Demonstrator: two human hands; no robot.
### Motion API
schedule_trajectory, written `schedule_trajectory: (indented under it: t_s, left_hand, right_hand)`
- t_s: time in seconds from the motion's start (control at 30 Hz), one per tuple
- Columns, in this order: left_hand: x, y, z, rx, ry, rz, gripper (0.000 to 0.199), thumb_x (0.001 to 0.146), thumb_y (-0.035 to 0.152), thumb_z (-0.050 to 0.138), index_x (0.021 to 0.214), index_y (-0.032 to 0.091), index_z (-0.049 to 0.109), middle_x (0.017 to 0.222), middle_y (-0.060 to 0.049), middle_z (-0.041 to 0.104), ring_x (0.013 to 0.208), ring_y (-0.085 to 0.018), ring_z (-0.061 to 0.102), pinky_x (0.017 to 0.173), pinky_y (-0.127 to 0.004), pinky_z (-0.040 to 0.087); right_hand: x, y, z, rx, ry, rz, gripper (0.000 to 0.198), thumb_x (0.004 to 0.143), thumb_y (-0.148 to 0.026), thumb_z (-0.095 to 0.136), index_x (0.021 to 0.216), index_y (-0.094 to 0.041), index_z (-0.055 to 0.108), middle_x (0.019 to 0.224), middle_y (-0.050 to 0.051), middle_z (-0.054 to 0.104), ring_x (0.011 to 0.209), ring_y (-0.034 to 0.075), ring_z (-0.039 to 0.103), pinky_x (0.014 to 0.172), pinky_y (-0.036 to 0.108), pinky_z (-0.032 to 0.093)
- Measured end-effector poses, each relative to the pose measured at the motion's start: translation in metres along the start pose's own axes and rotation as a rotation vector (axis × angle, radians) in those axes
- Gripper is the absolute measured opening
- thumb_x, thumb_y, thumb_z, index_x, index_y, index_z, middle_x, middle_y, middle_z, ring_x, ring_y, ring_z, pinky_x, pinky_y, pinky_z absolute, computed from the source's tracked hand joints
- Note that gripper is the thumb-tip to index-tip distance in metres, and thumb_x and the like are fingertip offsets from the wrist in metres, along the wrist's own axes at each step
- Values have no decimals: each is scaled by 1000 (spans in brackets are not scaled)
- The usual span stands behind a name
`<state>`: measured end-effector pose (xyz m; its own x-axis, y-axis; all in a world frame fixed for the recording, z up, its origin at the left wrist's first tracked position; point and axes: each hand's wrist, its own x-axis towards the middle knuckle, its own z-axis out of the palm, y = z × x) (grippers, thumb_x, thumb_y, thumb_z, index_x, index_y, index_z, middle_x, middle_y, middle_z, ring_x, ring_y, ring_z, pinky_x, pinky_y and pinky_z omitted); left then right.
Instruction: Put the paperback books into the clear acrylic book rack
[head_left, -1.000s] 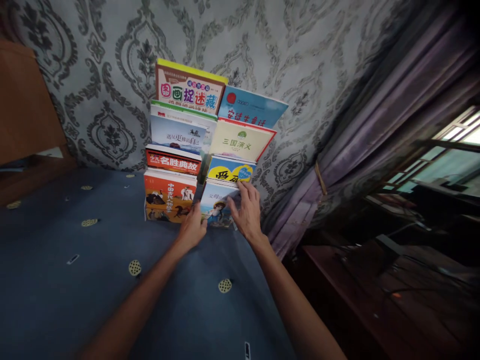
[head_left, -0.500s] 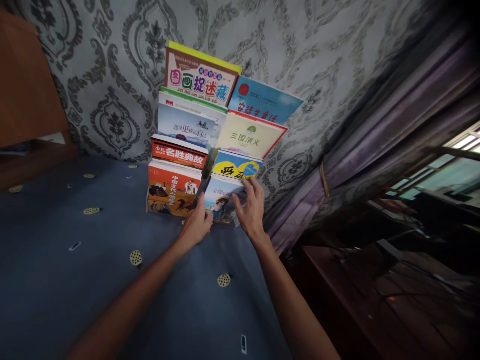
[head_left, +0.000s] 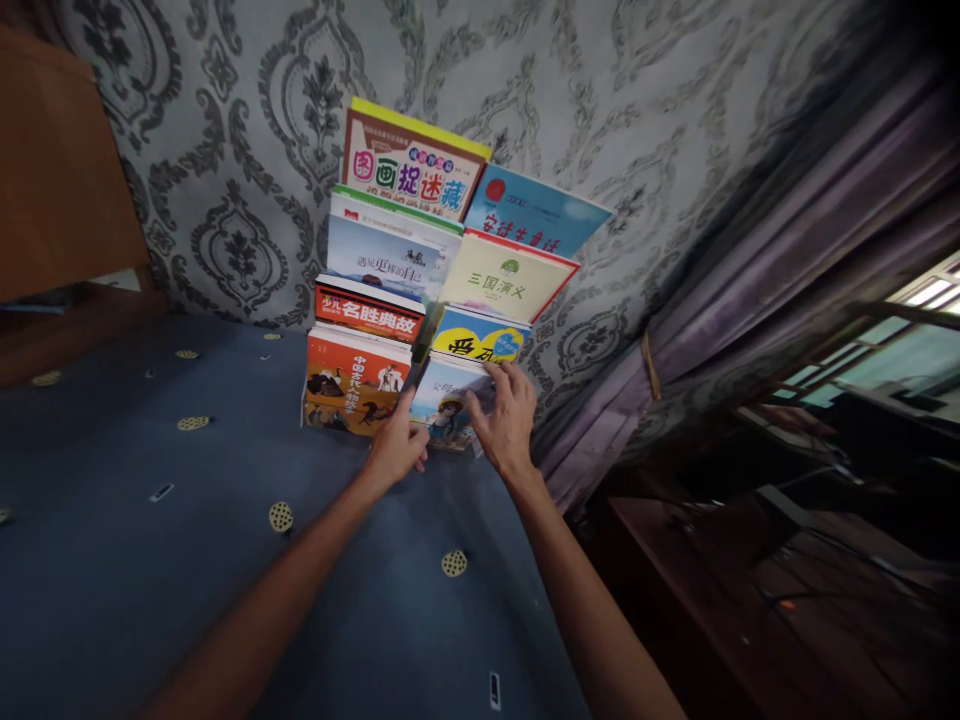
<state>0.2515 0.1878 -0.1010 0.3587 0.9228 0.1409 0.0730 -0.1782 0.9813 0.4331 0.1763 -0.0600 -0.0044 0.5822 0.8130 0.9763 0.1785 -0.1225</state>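
Orange-red bk, lt-blue bk; dk-blue cloth w/ yellow dotted motifs; grey damask wallpaper; purple curtain.

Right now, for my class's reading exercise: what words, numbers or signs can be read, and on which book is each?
"图画捉迷藏": brown book
"安徒生童话": teal book, lower edges hidden
"遇见更棒的自己": white-and-blue book
"三国演义": cream book
"少儿 名胜典故": red-and-black book
"中国古代人物故事": orange book, last characters blurred
"爱": blue-and-yellow book, rest cut off
"父母": pale-blue book, rest unclear
Smaller print: too small or blurred.
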Motion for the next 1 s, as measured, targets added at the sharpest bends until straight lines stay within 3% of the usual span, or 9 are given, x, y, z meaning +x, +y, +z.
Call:
schedule_trajectory:
  t_s: [0.13, 0.27, 0.5, 0.7, 0.8, 0.9, 1.0]
  left_hand:
    - [0, -1, 2, -90, -20, -31, 82, 88, 12, 48, 161, 17, 11, 55, 9, 56, 45, -13, 59, 47, -21, 51]
    - [0, -2, 4, -127, 1, -25, 83, 89, 14, 50, 162, 17, 11, 56, 7, 58, 48, -16, 60, 50, -25, 54]
    - [0, 2, -2, -113, -12, -11, 79, 91, 16, 54, 161, 20, 18, 52, 8, 58, 42, -15, 58, 47, -24, 52]
    - [-2, 5, -10, -90, -98, -116, 75, 93, 14, 50, 160, 19, 16, 56, 7, 61, 46, -14, 62, 46, -20, 47]
    - [-3, 0, -9, 8, -94, -150, 65, 94, 18, 50, 154, 14, 25, 57, 6, 63, 46, -16, 63, 47, -22, 47]
    - [-3, -7, -7, 137, -72, -118, 48, 94, 18, 49, 140, 12, 39, 58, 5, 64, 46, -17, 64, 51, -24, 49]
    - [-3, -12, -10, 216, -69, -113, 34, 94, 15, 47, 128, 14, 47, 56, 5, 62, 44, -16, 62, 50, -23, 46]
  right_hand:
    - [14, -31, -4, -103, -64, -100, 42, 92, -31, 54, 134, -27, 57, 150, 14, 47, 143, 38, 34, 114, 67, 25]
    - [34, -55, 2, -76, -199, -267, 42, 92, -23, 52, 134, -27, 59, 150, 12, 49, 141, 33, 38, 116, 57, 29]
    - [41, -50, 8, -71, -246, -312, 36, 95, -28, 54, 130, -24, 61, 136, 14, 56, 128, 33, 46, 106, 51, 41]
    - [47, -49, 6, -36, -274, -320, 34, 95, -30, 54, 127, -23, 63, 126, 14, 58, 122, 32, 49, 104, 50, 43]
    - [47, -47, 4, -4, -296, -325, 36, 94, -29, 54, 130, -24, 61, 129, 14, 57, 125, 32, 48, 106, 51, 41]
    - [34, -41, -1, 36, -229, -284, 44, 94, -26, 51, 138, -26, 55, 139, 13, 51, 134, 32, 43, 112, 54, 36]
    - [7, -32, -9, 82, -48, -143, 48, 96, -26, 48, 144, -25, 46, 142, 14, 47, 136, 31, 42, 113, 56, 36]
